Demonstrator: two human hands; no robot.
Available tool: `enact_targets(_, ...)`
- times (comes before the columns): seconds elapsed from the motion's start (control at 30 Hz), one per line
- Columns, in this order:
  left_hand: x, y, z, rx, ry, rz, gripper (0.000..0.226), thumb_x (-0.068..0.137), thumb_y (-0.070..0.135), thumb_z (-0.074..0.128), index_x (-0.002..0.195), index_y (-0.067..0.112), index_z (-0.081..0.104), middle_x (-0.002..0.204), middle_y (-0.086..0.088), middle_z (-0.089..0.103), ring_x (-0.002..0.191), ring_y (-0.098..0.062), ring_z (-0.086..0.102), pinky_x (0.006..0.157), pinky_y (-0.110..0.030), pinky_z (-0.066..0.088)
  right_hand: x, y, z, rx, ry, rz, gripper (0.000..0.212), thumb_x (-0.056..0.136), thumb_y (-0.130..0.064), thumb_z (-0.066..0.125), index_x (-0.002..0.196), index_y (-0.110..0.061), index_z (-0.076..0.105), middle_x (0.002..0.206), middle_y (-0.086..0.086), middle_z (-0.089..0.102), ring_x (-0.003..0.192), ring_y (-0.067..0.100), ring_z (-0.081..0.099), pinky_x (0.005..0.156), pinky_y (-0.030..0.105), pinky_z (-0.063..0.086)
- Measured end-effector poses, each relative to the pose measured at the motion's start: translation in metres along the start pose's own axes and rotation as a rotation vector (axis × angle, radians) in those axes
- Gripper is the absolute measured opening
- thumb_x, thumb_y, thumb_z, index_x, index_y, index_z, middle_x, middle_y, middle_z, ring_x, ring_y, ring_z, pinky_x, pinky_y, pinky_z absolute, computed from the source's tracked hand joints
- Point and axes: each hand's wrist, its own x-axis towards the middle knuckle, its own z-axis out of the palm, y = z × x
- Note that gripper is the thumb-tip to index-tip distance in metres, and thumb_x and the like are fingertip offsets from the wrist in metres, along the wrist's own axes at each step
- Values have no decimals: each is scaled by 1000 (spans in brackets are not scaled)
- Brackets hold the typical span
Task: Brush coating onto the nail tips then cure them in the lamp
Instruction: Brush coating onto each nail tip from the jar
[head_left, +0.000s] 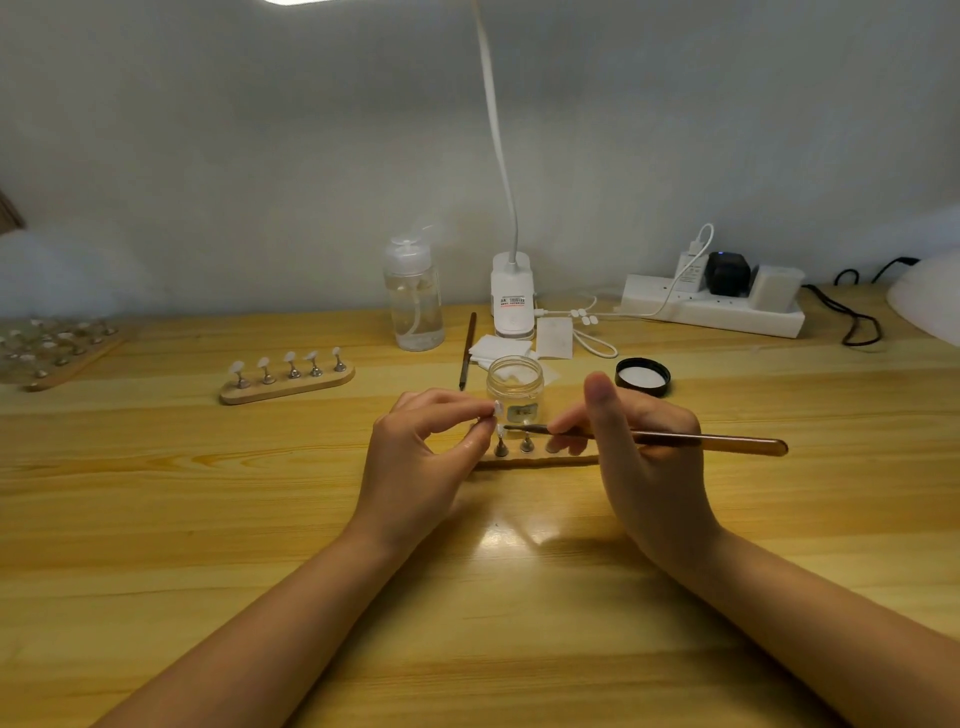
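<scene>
The small glass jar (515, 387) at twelve o'clock from my hands stands open with a little clear liquid at its bottom; its black lid (643, 376) lies upturned at three o'clock from it. Farther back, at eleven o'clock, the clear pump bottle (414, 299) is partly filled with clear liquid. My left hand (415, 457) has its grip pinched together on a nail tip (495, 410), thumb and forefinger closed round it just above the near wooden stand (540, 458), where metal pegs (527, 444) show bare. My right hand (639, 457) has its grip clamped on the brush (675, 440), thumb raised, the bristle end pointing to nine o'clock and touching or nearly touching the tip; I cannot tell which. A second stand (287, 379) with five tips sits on the surface (208, 519) at ten o'clock, and the white lamp (930, 299) is at the two o'clock edge
</scene>
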Motion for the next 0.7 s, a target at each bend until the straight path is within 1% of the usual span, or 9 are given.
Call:
enact_targets(0.07, 0, 0, 0, -6, 2, -2, 24, 76, 7, 69, 91, 26, 66, 86, 20, 61, 92, -2, 55, 76, -7, 40, 1, 1, 1, -39, 13, -34, 38, 90, -40, 37, 74, -16, 62, 65, -8, 61, 61, 2, 61, 58, 12, 46)
enact_targets(0.17, -1, 1, -1, -5, 1, -5, 24, 77, 7, 69, 91, 26, 66, 85, 20, 61, 92, -3, 55, 75, -6, 40, 2, 3, 2, -68, -11, -68, 34, 90, -34, 38, 81, -12, 62, 70, -5, 62, 66, 3, 61, 63, 15, 48)
enact_targets(0.27, 0, 1, 0, -5, 1, -12, 25, 76, 7, 69, 91, 27, 66, 85, 20, 60, 92, -3, 55, 75, -5, 39, 2, 3, 2, -76, -27, -58, 37, 90, -36, 38, 78, -12, 63, 67, -3, 62, 63, 5, 61, 60, 17, 49)
enact_targets(0.37, 0, 2, 0, -16, 5, -20, 25, 76, 7, 69, 90, 27, 66, 85, 20, 61, 91, -3, 55, 75, -6, 40, 0, 2, 0, -65, -16, -42, 38, 90, -40, 38, 71, -18, 61, 62, -11, 59, 57, 1, 60, 56, 11, 45)
enact_targets(0.43, 0, 2, -1, -25, 6, -24, 25, 76, 6, 70, 90, 27, 66, 84, 19, 61, 91, -3, 55, 75, -7, 40, 0, 1, -2, -54, 1, -30, 36, 90, -42, 37, 69, -23, 60, 61, -13, 58, 56, -1, 59, 55, 9, 44)
enact_targets(0.5, -1, 2, -1, -30, 9, -24, 26, 76, 6, 70, 89, 28, 66, 83, 19, 61, 90, -4, 55, 75, -8, 41, 0, 2, -2, -58, 12, -47, 39, 91, -40, 37, 71, -18, 61, 62, -11, 59, 57, 2, 59, 55, 11, 45)
enact_targets(0.57, -1, 2, -1, -28, 7, -24, 26, 76, 6, 70, 89, 28, 66, 83, 19, 62, 90, -4, 55, 75, -8, 40, 1, 3, 0, -81, 8, -71, 39, 91, -38, 36, 76, -13, 63, 66, -8, 60, 61, 2, 59, 58, 12, 46)
enact_targets(0.63, 0, 2, 0, -27, 4, -29, 26, 76, 6, 70, 90, 28, 65, 83, 19, 61, 91, -3, 55, 75, -7, 40, 1, 4, 1, -90, -8, -79, 37, 91, -35, 37, 80, -12, 63, 70, -8, 61, 66, -1, 60, 62, 12, 46)
enact_targets(0.7, 0, 3, 0, -29, 6, -30, 26, 76, 6, 70, 90, 28, 65, 83, 19, 61, 90, -3, 55, 74, -6, 40, 1, 4, 1, -93, -20, -79, 35, 91, -35, 37, 80, -13, 62, 70, -7, 61, 65, 0, 60, 62, 13, 47)
